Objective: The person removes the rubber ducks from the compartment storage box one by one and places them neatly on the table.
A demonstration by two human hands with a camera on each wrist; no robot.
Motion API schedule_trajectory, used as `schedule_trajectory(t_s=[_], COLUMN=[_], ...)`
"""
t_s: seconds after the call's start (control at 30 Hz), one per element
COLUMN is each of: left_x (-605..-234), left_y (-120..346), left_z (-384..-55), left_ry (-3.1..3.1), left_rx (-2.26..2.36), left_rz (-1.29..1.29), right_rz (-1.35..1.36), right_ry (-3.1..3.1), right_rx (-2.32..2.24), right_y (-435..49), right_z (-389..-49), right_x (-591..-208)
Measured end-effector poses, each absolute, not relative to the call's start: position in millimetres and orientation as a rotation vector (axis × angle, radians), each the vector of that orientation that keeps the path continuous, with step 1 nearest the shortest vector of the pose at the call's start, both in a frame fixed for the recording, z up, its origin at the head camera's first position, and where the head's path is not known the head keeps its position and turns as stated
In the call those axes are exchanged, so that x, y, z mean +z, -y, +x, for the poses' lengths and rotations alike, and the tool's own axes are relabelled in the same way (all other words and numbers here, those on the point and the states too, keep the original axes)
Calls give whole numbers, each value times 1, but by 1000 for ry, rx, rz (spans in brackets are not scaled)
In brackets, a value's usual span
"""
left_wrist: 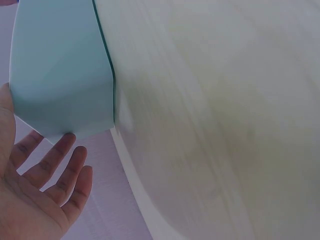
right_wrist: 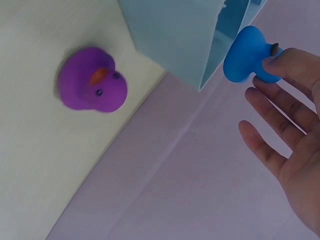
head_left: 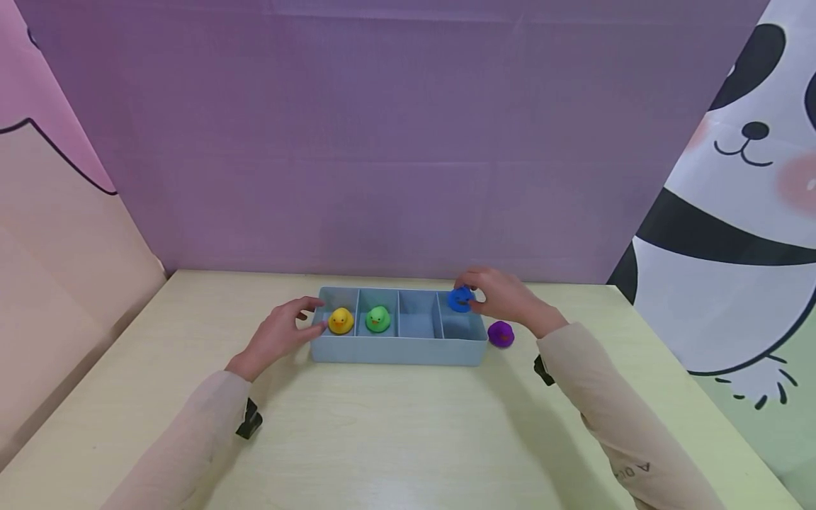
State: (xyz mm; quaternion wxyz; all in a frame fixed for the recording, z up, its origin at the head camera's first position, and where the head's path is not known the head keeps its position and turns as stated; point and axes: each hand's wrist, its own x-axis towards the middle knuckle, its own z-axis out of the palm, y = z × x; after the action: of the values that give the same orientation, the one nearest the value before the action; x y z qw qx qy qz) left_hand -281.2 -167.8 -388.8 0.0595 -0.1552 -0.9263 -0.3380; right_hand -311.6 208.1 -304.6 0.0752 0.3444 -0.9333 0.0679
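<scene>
My right hand (head_left: 503, 296) pinches a blue rubber duck (head_left: 460, 299) between thumb and fingers, over the rightmost compartment of a light blue divided box (head_left: 395, 350). In the right wrist view the blue duck (right_wrist: 245, 55) hangs beside the box's rim, the other fingers spread loosely. My left hand (head_left: 278, 333) stands at the box's left end, fingertips and thumb right at its rim, the fingers loosely extended. A yellow duck (head_left: 341, 321) sits in the leftmost compartment and a green duck (head_left: 377, 319) in the one beside it. A purple duck (head_left: 501, 334) lies on the table by the box's right end.
The pale wooden table (head_left: 382, 439) ends behind the box at a purple cloth backdrop (head_left: 395, 142). A printed panda wall hanging (head_left: 733, 212) stands to the right, and a pink and beige one (head_left: 64, 248) to the left.
</scene>
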Motion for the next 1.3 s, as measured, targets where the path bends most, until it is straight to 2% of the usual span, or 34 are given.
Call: schedule_trajectory(t_s=[0.67,1.3], left_x=[-391,-391], left_y=[168,167], left_z=[-282,-282], left_ry=[2796,2799], left_rx=[-1019,-1041], left_rz=[-477,-463], right_rz=[877,798], right_ry=[2868,2924], right_rx=[226,214], right_y=[-253,-295], right_z=[-308,-304], right_x=[-304,-321])
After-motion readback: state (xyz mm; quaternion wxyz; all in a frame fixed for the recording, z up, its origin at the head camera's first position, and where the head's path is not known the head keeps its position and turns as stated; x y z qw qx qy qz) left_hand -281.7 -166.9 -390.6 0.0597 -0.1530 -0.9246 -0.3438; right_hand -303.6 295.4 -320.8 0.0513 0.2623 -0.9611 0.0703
